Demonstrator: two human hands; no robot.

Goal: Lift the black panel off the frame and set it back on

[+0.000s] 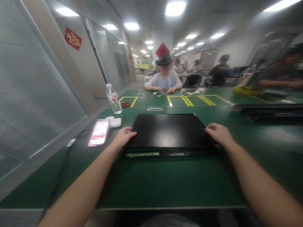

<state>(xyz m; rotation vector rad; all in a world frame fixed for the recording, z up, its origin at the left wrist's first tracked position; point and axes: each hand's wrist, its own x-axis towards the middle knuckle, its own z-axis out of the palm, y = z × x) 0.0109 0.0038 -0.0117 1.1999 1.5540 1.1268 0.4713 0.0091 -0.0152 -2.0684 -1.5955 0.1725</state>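
A flat black screen panel (169,130) lies before me, a soft glare of light on its face. On its left edge my left hand (124,136) is closed, thumb on top. My right hand (219,132) grips the opposite edge, its fingers partly hidden beneath. Under the panel's near side shows a long black frame (189,153) with a strip of green circuit board (143,154) in its left part. Whether the panel rests on the frame or is held just above it, I cannot tell.
The green table (172,186) carries a lit phone (98,132), a white case (115,122), a water bottle (114,99) and red-handled scissors (125,104) on the left. Black panels (267,112) lie at the right. A person (164,78) sits across the table.
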